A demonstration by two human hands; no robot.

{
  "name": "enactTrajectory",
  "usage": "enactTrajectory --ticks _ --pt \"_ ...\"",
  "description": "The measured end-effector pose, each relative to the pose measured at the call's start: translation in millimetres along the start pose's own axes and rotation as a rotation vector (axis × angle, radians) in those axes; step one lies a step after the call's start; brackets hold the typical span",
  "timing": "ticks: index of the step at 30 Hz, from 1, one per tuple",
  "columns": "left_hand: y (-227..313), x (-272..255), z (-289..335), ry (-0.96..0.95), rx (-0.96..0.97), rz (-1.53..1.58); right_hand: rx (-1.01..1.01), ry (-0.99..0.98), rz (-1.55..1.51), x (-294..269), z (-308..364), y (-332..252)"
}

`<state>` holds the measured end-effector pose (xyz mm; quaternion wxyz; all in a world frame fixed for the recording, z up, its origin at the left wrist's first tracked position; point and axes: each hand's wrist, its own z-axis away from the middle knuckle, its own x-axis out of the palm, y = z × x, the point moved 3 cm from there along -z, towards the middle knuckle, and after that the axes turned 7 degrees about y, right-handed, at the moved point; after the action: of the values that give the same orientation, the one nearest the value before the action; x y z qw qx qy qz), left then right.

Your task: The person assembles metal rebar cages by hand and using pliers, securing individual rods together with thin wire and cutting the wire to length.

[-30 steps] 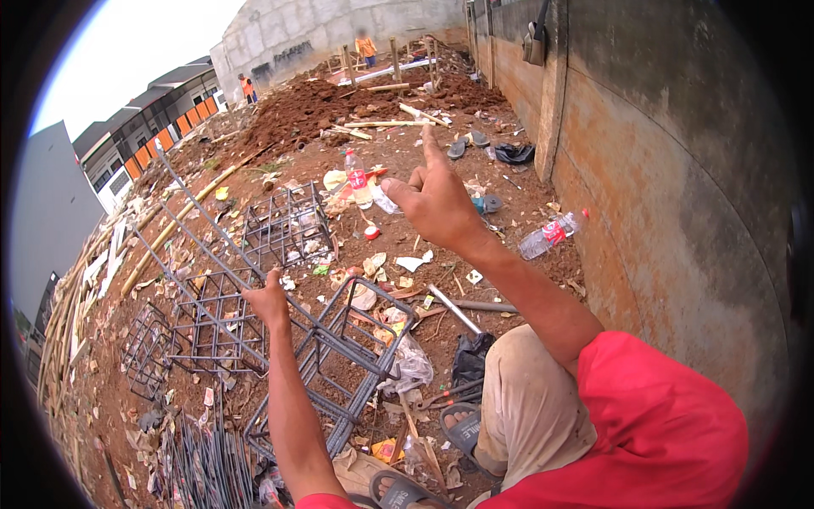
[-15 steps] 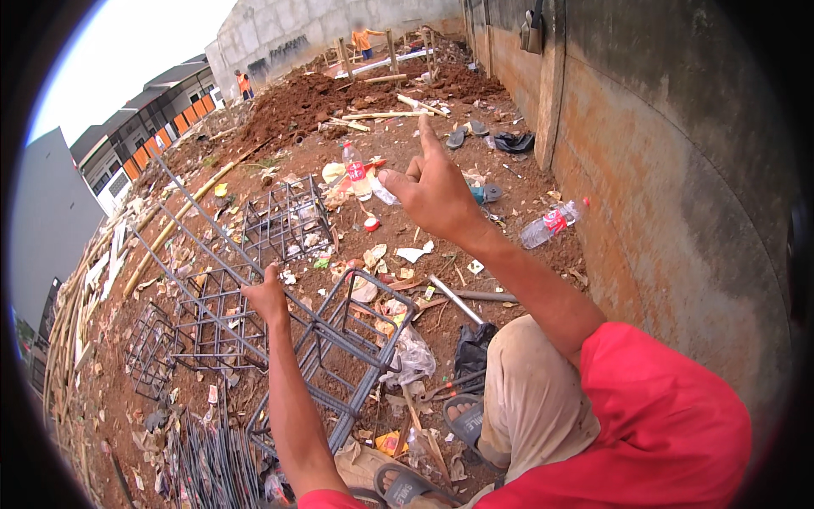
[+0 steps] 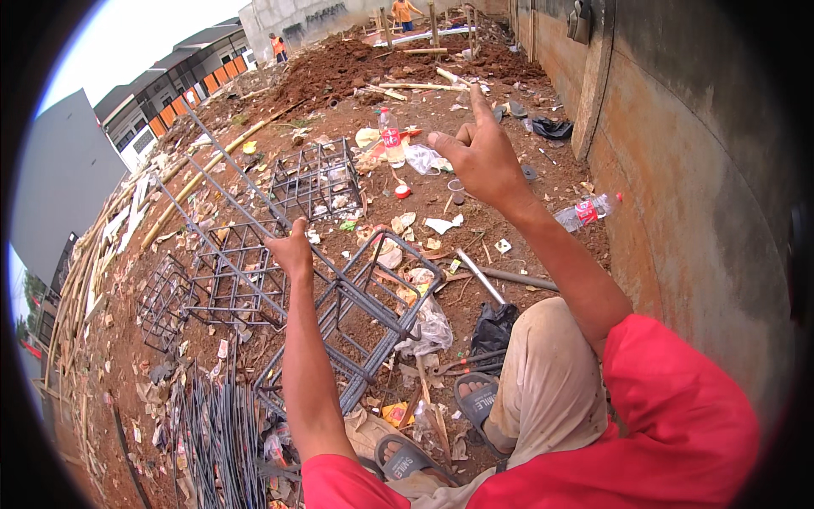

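My left hand is closed around a long steel bar of a rebar cage, which has square stirrups tied to its lengthwise bars. The cage slants from near my feet toward the far left, its long bar ends sticking out beyond my hand. Held up at centre right, my right hand grips nothing: its index finger points away from me, the thumb stands apart and the other fingers are curled. Beyond the left hand, more rebar cages rest on the ground.
Cut steel rods lie in a pile at lower left. A metal pipe, a black bag and a plastic bottle lie near my knee. A concrete wall runs along the right. Two people in orange are far off.
The whole view has shifted, so the ground and cages sit farther right and higher in the picture. My left hand keeps its grip on the bar, and my right index finger stays extended.
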<state>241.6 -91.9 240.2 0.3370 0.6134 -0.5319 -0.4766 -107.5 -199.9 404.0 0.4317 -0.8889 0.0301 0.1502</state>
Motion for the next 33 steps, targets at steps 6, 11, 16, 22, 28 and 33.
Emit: enactTrajectory --ticks 6,11,16,22,28,33 --pt "-1.6 2.1 7.2 -0.004 -0.046 0.002 0.048 -0.022 0.001 0.5 6.1 3.2" --pt "0.5 2.3 11.5 0.001 -0.033 0.001 0.026 -0.052 -0.020 2.8 4.8 8.0" --pt "3.8 4.3 13.7 -0.025 -0.045 0.000 -0.010 -0.127 -0.055 7.0 10.7 4.3" --pt "-1.1 4.6 9.5 -0.016 -0.038 -0.023 -0.011 -0.181 -0.050 11.6 9.8 7.8" --pt "-3.1 6.3 7.7 0.002 -0.032 -0.017 -0.013 -0.175 -0.034 11.9 10.1 8.8" --pt "-4.5 8.4 7.1 0.007 -0.032 -0.025 -0.033 -0.168 -0.044 12.8 9.1 13.0"
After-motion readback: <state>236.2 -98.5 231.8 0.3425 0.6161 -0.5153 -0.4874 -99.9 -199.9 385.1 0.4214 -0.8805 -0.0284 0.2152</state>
